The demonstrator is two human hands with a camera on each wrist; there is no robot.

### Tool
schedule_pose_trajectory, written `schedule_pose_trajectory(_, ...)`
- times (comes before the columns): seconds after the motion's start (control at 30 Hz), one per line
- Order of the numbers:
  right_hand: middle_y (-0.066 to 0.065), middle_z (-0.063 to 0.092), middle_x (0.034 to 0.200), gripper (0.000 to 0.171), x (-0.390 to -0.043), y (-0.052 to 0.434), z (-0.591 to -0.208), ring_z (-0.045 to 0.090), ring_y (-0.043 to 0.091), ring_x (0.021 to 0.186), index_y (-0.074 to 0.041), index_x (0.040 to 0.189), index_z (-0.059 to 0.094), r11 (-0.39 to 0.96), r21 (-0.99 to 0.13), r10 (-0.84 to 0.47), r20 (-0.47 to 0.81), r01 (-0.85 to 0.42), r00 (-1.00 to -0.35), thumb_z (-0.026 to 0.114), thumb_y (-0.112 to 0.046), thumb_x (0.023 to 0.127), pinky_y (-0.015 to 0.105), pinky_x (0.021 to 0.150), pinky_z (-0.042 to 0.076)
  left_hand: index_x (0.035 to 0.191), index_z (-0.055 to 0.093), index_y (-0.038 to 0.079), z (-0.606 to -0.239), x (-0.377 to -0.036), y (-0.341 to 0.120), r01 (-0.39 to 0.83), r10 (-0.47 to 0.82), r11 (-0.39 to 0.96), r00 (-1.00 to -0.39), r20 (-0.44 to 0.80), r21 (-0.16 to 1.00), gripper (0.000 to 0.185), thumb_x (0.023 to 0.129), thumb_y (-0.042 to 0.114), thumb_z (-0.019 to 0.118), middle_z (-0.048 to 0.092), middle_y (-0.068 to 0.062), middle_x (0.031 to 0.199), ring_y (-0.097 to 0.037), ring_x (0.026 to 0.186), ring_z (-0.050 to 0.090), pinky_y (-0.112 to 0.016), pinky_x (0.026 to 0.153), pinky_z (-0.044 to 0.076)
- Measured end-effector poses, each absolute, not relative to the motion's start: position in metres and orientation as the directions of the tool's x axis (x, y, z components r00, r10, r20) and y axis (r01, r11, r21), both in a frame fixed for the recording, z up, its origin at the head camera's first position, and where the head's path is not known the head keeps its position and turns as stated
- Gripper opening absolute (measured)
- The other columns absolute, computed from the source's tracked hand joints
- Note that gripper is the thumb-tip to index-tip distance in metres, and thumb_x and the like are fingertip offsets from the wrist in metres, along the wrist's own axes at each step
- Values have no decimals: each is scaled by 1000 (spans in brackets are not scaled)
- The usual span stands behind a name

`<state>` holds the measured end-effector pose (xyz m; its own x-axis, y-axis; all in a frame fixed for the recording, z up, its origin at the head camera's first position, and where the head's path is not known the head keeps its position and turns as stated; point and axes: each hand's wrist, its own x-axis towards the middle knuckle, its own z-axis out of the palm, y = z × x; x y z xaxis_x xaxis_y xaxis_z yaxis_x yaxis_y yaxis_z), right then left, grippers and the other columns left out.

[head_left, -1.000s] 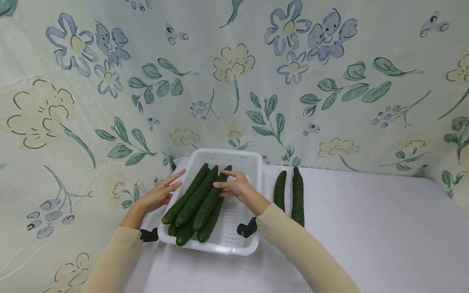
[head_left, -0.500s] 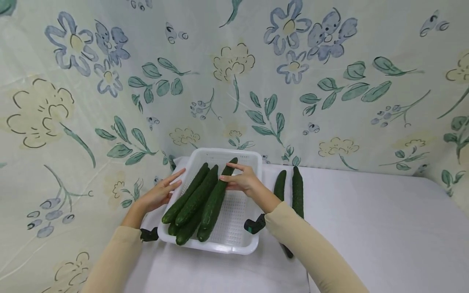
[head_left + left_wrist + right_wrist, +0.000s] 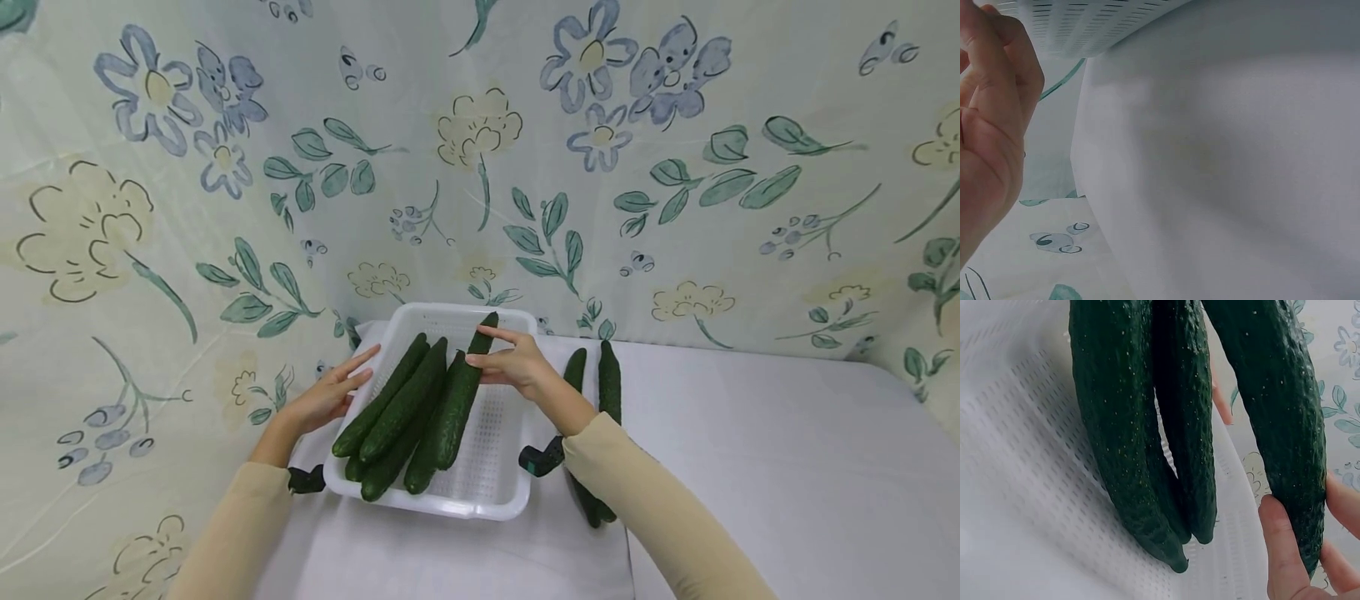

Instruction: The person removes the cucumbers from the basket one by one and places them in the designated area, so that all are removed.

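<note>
In the head view, my right hand (image 3: 517, 365) pinches a cucumber (image 3: 459, 417) near its far end, thumb on one side and fingers on the other. The right wrist view shows that cucumber (image 3: 1279, 406) raised apart from the others. Several more cucumbers (image 3: 405, 400) lie slanted in the left half of a white perforated plastic basket (image 3: 450, 507). My left hand (image 3: 322, 406) is at the basket's left side, fingers stretched out along the rim. Up close in the left wrist view, the left hand (image 3: 991, 125) sits beside the basket's slotted wall (image 3: 1079, 25).
Two cucumbers lie on the white cloth right of the basket: a longer one (image 3: 610, 379) and a slimmer one (image 3: 576, 367), both partly behind my right forearm. A floral curtain (image 3: 480, 167) rises behind the table (image 3: 750, 442). Each wrist carries a black camera mount.
My right hand has drawn the held cucumber rightward and up, away from the pile, uncovering a cucumber beneath it. The left hand has stayed at the basket's side.
</note>
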<state>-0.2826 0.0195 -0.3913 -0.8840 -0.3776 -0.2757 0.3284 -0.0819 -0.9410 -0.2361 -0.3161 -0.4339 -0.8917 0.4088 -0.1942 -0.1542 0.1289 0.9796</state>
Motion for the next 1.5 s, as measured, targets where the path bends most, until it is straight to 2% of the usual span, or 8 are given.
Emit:
schedule_pose_trajectory(0.27,20,61,105,62,-283,45,-386,63,30,90,-21,132,51,-64,-956,-398,-239,287,-886,74,-6,76,43,78,50,148,13,30,-434,-239,-317,-160,402,140,-893,-204,977,54,101,25,38,34,-19,138,-24,97,61,-37,75,51)
schedule_pose_trajectory(0.53,16,63,92,68,-286,73,-391,64,25,84,-22,133,50,-59,-971,-394,-191,232,-899,78,-8,73,42,77,51,148,13,30,-436,-239,-317,-166,407,129,-890,-205,978,54,101,24,37,37,-19,136,-21,96,61,-37,75,52)
schedule_pose_trajectory(0.93,13,62,90,75,-283,111,-393,64,24,81,-24,139,43,-7,-985,-372,-158,173,-915,78,-13,73,42,77,51,148,14,32,-437,-239,-317,-168,408,123,-890,-204,978,53,101,24,37,35,-17,137,-20,97,60,-37,76,51)
schedule_pose_trajectory(1.37,10,59,87,71,-277,144,-396,62,20,82,-21,140,40,36,-984,-369,-174,173,-913,74,-14,78,39,78,51,148,13,30,-436,-237,-317,-163,409,114,-891,-196,980,54,101,23,37,33,-20,138,-19,97,60,-36,76,51)
schedule_pose_trajectory(1.5,10,57,92,71,-274,153,-400,62,20,83,-21,140,40,39,-983,-356,-182,180,-917,74,-14,79,39,77,51,148,13,30,-436,-237,-317,-159,411,118,-891,-194,980,53,101,23,36,33,-20,138,-18,96,60,-35,75,51)
